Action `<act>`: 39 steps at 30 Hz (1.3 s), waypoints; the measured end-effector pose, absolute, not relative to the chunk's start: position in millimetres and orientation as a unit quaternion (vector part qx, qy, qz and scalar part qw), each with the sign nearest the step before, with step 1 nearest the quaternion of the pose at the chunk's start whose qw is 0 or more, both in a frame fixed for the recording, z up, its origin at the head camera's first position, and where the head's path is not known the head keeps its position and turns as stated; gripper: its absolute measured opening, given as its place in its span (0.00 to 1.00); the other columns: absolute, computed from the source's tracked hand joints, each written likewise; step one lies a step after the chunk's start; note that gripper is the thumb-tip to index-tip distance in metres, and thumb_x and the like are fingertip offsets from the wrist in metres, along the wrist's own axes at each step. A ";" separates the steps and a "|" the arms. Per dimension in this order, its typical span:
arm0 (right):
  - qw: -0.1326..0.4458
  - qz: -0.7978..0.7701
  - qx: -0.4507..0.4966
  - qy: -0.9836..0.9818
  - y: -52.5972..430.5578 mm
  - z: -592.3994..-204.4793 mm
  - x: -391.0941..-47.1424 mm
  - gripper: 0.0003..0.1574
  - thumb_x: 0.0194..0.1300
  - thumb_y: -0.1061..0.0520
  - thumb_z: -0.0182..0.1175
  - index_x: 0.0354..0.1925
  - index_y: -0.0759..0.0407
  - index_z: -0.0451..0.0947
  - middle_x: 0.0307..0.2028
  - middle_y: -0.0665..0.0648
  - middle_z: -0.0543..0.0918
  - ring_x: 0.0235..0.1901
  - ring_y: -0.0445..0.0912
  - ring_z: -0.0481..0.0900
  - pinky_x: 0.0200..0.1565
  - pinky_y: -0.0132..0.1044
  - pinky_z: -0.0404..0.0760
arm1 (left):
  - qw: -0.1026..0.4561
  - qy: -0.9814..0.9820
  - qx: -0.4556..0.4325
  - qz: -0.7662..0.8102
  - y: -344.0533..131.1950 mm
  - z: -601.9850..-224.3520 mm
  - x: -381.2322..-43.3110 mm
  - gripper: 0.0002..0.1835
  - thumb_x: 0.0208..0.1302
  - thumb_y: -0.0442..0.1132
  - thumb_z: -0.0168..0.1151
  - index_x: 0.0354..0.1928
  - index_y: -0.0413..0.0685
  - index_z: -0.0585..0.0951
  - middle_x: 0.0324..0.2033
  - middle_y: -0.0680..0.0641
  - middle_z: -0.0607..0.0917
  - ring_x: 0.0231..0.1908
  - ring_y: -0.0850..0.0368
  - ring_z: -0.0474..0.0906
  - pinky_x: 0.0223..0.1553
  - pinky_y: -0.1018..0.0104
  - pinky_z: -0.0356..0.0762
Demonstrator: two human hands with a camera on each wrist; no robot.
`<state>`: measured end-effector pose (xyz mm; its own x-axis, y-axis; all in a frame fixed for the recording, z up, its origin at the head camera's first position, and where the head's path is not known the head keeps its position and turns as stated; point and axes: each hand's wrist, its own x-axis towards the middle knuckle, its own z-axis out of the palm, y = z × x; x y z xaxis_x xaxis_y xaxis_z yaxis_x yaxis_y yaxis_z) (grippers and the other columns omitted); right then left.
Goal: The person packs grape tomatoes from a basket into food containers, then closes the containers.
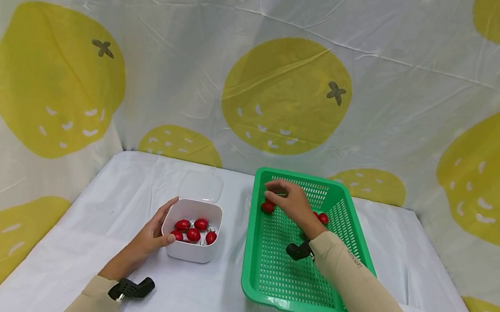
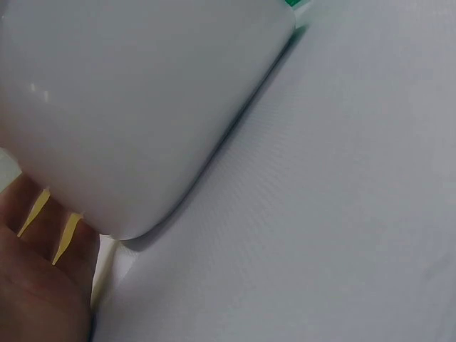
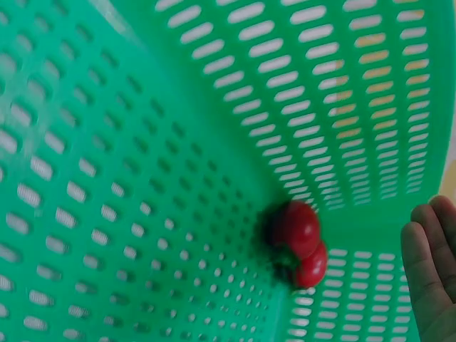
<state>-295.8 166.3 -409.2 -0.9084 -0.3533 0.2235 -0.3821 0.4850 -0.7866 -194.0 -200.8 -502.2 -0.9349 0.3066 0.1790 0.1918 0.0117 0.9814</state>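
Observation:
My left hand (image 1: 151,235) holds a white square container (image 1: 190,252) at its left side, the thumb at the near corner of the rim. In the left wrist view, the fingers (image 2: 53,235) lie against the container's wall (image 2: 142,114). Several cherry tomatoes (image 1: 193,235) rest inside it. Over the far left part of a green perforated basket (image 1: 251,261) is my right hand (image 1: 291,202), its fingers relaxed and nothing between them. Just below those fingers sits a cherry tomato (image 1: 267,208), with another partly hidden behind it. The right wrist view shows two tomatoes (image 3: 295,229) in the basket's corner.
More tomatoes (image 1: 323,218) lie at the right of the basket, partly covered by the right forearm. A clear lid (image 1: 201,186) lies behind the container on the white tablecloth (image 1: 152,180). A lemon-patterned cloth (image 1: 185,73) hangs around the back and sides.

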 end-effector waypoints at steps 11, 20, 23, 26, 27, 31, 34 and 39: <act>0.020 0.394 0.211 -0.894 171.2 -424.0 -307.6 0.19 0.64 0.57 0.64 0.52 0.62 0.80 0.47 0.59 0.84 0.47 0.52 0.81 0.48 0.49 0.79 | 0.043 0.711 0.175 0.679 -201.2 -504.2 -194.2 0.44 0.62 0.38 0.59 0.75 0.66 0.49 0.73 0.45 0.53 0.71 0.41 0.48 0.65 0.37 0.53; 0.009 0.364 0.228 -0.903 170.4 -435.5 -312.5 0.17 0.63 0.60 0.64 0.51 0.62 0.81 0.44 0.59 0.85 0.44 0.51 0.81 0.47 0.48 0.79 | 0.042 0.705 0.182 0.685 -201.6 -505.5 -194.9 0.45 0.62 0.37 0.60 0.76 0.62 0.48 0.73 0.44 0.53 0.71 0.41 0.48 0.65 0.38 0.51; 0.007 0.357 0.237 -0.904 170.4 -438.2 -314.1 0.16 0.63 0.61 0.64 0.50 0.63 0.81 0.43 0.60 0.84 0.43 0.52 0.81 0.47 0.48 0.79 | 0.042 0.703 0.185 0.685 -201.7 -505.3 -195.4 0.45 0.61 0.37 0.60 0.76 0.60 0.47 0.73 0.44 0.53 0.71 0.41 0.47 0.65 0.38 0.50; 0.007 0.353 0.247 -0.903 170.7 -440.6 -315.6 0.16 0.62 0.61 0.65 0.49 0.64 0.81 0.43 0.61 0.85 0.43 0.52 0.81 0.48 0.48 0.79 | 0.040 0.703 0.187 0.685 -202.0 -505.0 -195.8 0.45 0.61 0.37 0.60 0.76 0.59 0.47 0.73 0.44 0.52 0.71 0.41 0.47 0.65 0.37 0.50; 0.006 0.351 0.248 -0.903 170.8 -441.2 -316.0 0.16 0.62 0.61 0.65 0.49 0.64 0.81 0.43 0.61 0.85 0.43 0.52 0.81 0.48 0.49 0.79 | 0.039 0.703 0.188 0.685 -202.1 -504.9 -196.0 0.45 0.62 0.37 0.60 0.76 0.59 0.47 0.73 0.44 0.52 0.71 0.40 0.47 0.65 0.37 0.50; -0.011 0.351 0.238 -0.905 171.0 -443.0 -316.6 0.16 0.62 0.60 0.66 0.48 0.64 0.81 0.43 0.59 0.85 0.44 0.53 0.81 0.49 0.49 0.78 | 0.037 0.709 0.188 0.679 -202.3 -505.1 -196.4 0.45 0.62 0.37 0.59 0.76 0.62 0.48 0.73 0.43 0.54 0.70 0.40 0.50 0.65 0.36 0.51; -0.023 0.345 0.229 -0.910 171.1 -443.1 -315.7 0.15 0.61 0.60 0.66 0.47 0.63 0.82 0.42 0.58 0.85 0.46 0.52 0.81 0.50 0.49 0.78 | 0.038 0.712 0.187 0.676 -202.6 -506.0 -196.6 0.44 0.62 0.37 0.58 0.76 0.65 0.48 0.73 0.43 0.54 0.70 0.41 0.51 0.65 0.37 0.53; -0.027 0.326 0.224 -0.918 170.6 -442.9 -314.3 0.13 0.61 0.59 0.67 0.45 0.60 0.84 0.41 0.55 0.86 0.46 0.52 0.81 0.49 0.48 0.79 | 0.038 0.710 0.188 0.678 -203.4 -507.6 -197.1 0.44 0.62 0.36 0.58 0.75 0.66 0.49 0.72 0.43 0.55 0.69 0.41 0.52 0.65 0.45 0.58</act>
